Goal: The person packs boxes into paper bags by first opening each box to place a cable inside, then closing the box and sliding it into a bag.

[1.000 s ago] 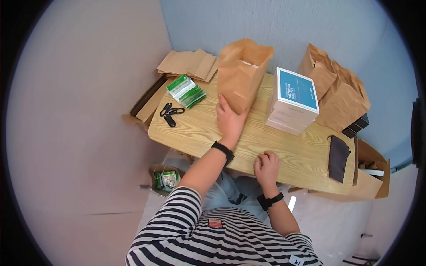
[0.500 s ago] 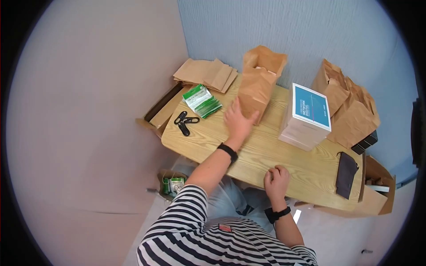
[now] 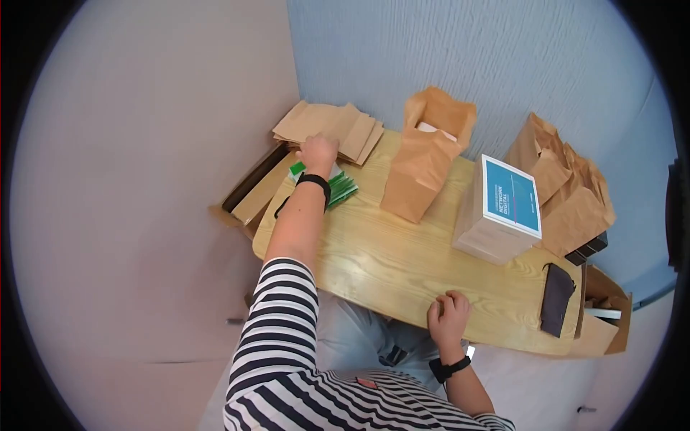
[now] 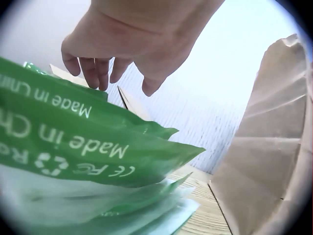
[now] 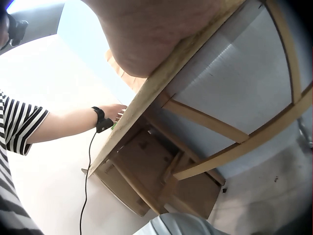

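Observation:
My left hand [image 3: 318, 152] reaches over the green-and-clear plastic packets [image 3: 343, 191], by the front edge of a stack of flat brown paper bags [image 3: 359, 136]. In the left wrist view its fingers hang down, slightly bent and spread, above green packets [image 4: 88, 142] printed "Made in China"; nothing shows between them. My right hand [image 3: 450, 320] rests on the table's front edge with loosely curled fingers, holding nothing. An upright brown paper bag [image 3: 419, 176] with something white inside stands right of the packets. My left forearm mostly hides the black clip-like pieces.
A white box with a blue top [image 3: 511, 195] stands right of the upright bag. Behind it are more brown paper bags [image 3: 575, 205] and black boxes [image 3: 588, 248]. A dark pouch [image 3: 557, 300] lies at the table's right end. Cardboard boxes [image 3: 611, 327] flank the table.
My left hand has let go of the upright paper bag and moved left to the packets and the flat bags. The right hand has stayed at the table edge.

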{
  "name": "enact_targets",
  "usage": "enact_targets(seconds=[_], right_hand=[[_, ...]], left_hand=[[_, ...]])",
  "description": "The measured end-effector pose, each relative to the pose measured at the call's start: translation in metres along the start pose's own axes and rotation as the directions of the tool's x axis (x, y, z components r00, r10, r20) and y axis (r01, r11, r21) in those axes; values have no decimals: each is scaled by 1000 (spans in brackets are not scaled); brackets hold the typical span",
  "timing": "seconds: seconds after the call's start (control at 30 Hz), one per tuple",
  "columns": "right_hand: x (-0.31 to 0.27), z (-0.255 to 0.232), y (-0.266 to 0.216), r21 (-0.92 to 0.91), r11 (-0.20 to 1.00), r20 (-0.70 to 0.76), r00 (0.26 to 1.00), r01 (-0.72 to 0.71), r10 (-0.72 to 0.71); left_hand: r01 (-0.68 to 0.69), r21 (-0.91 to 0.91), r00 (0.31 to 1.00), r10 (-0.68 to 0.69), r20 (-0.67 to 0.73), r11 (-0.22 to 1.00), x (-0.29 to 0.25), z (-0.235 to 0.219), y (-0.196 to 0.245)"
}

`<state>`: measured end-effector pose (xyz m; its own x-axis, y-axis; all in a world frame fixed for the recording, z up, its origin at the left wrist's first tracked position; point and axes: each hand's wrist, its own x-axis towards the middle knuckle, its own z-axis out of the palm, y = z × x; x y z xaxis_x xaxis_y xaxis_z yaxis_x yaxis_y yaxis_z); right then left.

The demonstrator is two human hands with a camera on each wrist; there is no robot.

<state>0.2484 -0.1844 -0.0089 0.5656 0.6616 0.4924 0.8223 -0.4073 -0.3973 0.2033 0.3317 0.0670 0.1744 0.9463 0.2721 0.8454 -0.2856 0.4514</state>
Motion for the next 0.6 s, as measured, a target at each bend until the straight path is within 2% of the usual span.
enact_targets(seconds=[0.13,0.27,0.33,0.37,0.43,0.47,0.53,0.57,0.6], right_hand=[[4,-4,-6,-12,1000,19,1000,-20,21],[5,-4,-7,-15,1000,1,1000,-6,6],[2,-1,-5,-18,1000,-2,1000,-6,6],[0,0,-4,-13,1000,-2,1000,-10,10],[0,0,-3,-21,1000,-9,1000,-12,12],[-1,-1,-3,-14,1000,-13,1000,-17,17],[-1,-2,-3,-17,1000,1,1000,-21,21],[-1,-2,-1,-6,1000,-10,1000,-25,25],[-2,-2,0,-2,1000,-12,1000,-17,17]], left_hand=[[3,8,999,-4,48,1000,27,35,-10],[-19,-39,1000,19,-2,999,38,36,-11],[-159,-150,975,132,-176,976,45,28,-9],[-161,-145,975,135,-176,976,44,18,-8],[-184,-350,965,100,-243,919,39,-17,-1],[-190,-344,963,107,-246,919,33,-35,0],[-106,-697,986,-16,-167,709,18,-72,-1],[-120,-691,984,-5,-176,713,7,-90,-1],[-146,-811,975,-57,-215,567,-7,-105,-3]])
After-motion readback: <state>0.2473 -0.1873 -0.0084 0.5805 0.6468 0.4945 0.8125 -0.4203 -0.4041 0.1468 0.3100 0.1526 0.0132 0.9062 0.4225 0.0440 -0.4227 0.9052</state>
